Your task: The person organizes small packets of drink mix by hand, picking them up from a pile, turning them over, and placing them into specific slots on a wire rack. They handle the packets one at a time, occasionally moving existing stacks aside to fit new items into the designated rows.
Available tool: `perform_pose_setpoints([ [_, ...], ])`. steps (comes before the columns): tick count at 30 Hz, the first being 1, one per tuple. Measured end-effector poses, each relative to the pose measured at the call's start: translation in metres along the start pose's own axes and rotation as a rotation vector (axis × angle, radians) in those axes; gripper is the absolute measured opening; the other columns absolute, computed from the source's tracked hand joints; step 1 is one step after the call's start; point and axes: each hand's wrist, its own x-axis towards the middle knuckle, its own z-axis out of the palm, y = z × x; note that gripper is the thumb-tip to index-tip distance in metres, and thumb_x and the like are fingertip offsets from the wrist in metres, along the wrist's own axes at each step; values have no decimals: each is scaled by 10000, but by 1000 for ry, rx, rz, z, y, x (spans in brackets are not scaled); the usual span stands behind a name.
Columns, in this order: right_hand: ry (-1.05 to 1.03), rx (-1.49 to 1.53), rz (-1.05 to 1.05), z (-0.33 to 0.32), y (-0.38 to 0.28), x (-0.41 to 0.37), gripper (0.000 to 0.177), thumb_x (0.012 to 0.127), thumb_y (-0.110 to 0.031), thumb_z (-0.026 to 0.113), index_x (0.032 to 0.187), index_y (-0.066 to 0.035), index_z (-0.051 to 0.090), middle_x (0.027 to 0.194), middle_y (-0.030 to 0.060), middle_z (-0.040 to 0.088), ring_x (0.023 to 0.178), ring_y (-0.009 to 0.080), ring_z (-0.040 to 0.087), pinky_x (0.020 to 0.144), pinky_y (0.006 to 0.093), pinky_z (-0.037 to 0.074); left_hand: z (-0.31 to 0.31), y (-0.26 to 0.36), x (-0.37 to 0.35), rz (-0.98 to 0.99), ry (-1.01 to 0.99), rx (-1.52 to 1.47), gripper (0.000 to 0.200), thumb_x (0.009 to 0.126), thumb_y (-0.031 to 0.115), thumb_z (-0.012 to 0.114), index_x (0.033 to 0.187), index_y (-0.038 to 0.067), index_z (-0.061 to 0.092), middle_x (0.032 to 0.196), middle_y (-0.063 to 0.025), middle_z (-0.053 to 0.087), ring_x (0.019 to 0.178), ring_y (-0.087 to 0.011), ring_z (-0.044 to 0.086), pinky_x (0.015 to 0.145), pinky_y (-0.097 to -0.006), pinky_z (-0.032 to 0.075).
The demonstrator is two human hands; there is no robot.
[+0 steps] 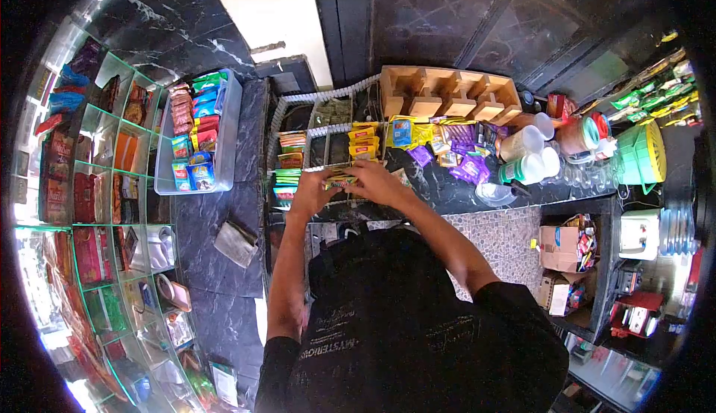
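Observation:
My left hand (311, 191) and my right hand (372, 181) meet over the front of a white divided basket (328, 127). Between their fingertips is a small stack of yellowish-green sachets (340, 183), gripped from both sides. Left of the hands, the basket's compartments hold orange-topped sachets (291, 142) and green and blue sachets (286, 184). Yellow sachets (363, 142) stand upright just beyond my right hand. My own fingers partly hide the stack, so its print is unreadable.
A clear bin (224, 180) of snack packs sits left on the dark marble counter (216, 279), beside a glass-sided rack (112, 118). A wooden divided box (450, 94), loose purple packets (471, 168) and plastic jars (522, 143) are to the right.

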Motion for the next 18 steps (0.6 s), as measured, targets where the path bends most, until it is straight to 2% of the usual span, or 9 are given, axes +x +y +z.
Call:
perform_pose_setpoints([
  [1,-19,27,8,11,3,2,329,896,-271,692,1080,2,691,983,192,654,976,389,631,869,470,509,-4,9,-3,-116,-60,47,311,727,70,816,1024,23,737,818,-192,695,756,-339,681,698,-412,530],
  [2,-18,28,8,21,6,4,329,896,-271,692,1080,2,691,983,192,654,976,389,631,869,470,509,-3,4,-6,-116,-61,49,311,727,70,816,1024,23,737,818,-192,695,756,-339,681,698,-412,530],
  [6,-140,-44,58,46,15,7,327,907,-296,675,1054,-5,700,1009,203,651,1006,395,625,897,470,507,11,-24,-15,-15,-4,15,318,749,63,783,1059,28,723,902,-217,706,845,-383,690,764,-446,550],
  [8,-196,-62,106,52,16,7,342,923,-327,651,1045,-11,699,1034,211,647,1033,401,618,924,472,503,18,-38,-19,51,17,114,342,758,78,782,1090,35,714,930,-212,703,877,-405,671,786,-465,543],
  [9,-171,-54,91,53,17,5,343,923,-329,651,1042,-12,701,1031,206,651,1027,401,622,918,471,506,22,-36,-22,-14,44,219,350,758,112,796,1093,49,717,933,-187,697,921,-385,644,827,-470,522],
  [12,-115,-67,83,58,16,2,334,920,-323,651,1035,-14,704,1030,202,654,1017,402,627,909,474,510,23,-41,-22,15,15,389,370,753,159,812,1100,69,718,918,-167,682,974,-345,605,866,-470,491],
  [15,-71,-72,94,58,12,-1,313,915,-304,652,1028,-17,707,1024,206,655,1000,406,632,899,482,514,28,-52,-22,96,61,381,400,737,187,825,1109,87,717,900,-156,678,1007,-316,585,894,-460,466],
  [18,-75,-86,113,59,13,-2,286,897,-277,662,1007,-17,706,1001,209,658,975,405,639,881,493,521,33,-56,-20,41,30,343,420,726,189,828,1120,99,712,905,-146,686,1014,-324,579,897,-460,457],
])
